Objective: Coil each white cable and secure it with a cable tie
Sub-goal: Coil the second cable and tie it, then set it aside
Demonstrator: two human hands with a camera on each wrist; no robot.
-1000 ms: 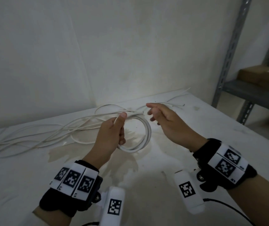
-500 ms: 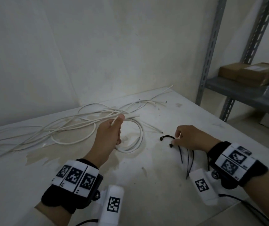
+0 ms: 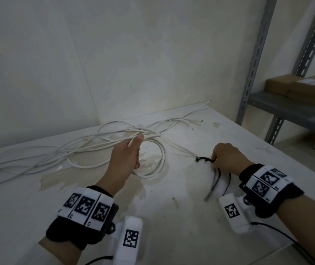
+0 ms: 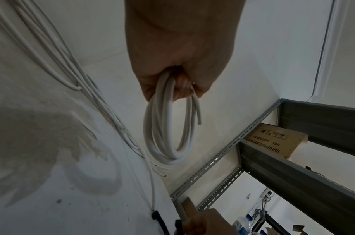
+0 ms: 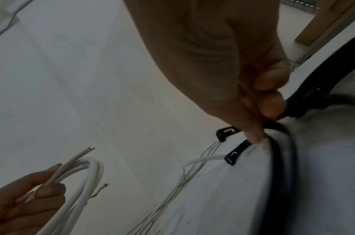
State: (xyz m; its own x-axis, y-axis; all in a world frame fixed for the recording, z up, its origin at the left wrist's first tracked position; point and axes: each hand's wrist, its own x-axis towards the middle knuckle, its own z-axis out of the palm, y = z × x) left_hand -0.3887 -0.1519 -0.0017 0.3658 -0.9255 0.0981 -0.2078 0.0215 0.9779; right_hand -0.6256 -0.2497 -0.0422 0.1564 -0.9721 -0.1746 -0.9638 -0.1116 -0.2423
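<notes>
My left hand (image 3: pixel 129 155) grips a coiled white cable (image 3: pixel 159 163) a little above the white table (image 3: pixel 172 217); the left wrist view shows the coil (image 4: pixel 166 135) hanging from my curled fingers. More loose white cables (image 3: pixel 38 159) lie spread across the table to the left and behind. My right hand (image 3: pixel 223 156) is down on the table at the right, its fingers pinching black cable ties (image 3: pixel 203 159). In the right wrist view the fingertips (image 5: pixel 253 136) press on the ties (image 5: pixel 233 154), whose heads point left. Several tie tails (image 3: pixel 213 185) trail toward my wrist.
The table meets a white wall at the back. A grey metal shelf rack (image 3: pixel 286 109) with cardboard boxes (image 3: pixel 301 88) stands to the right, beyond the table's right edge. A brownish stain (image 3: pixel 76 178) marks the table surface near the coil.
My right hand left the cable end near the coil, dropped to the table on the right and took hold of black cable ties. The left hand keeps holding the coil.
</notes>
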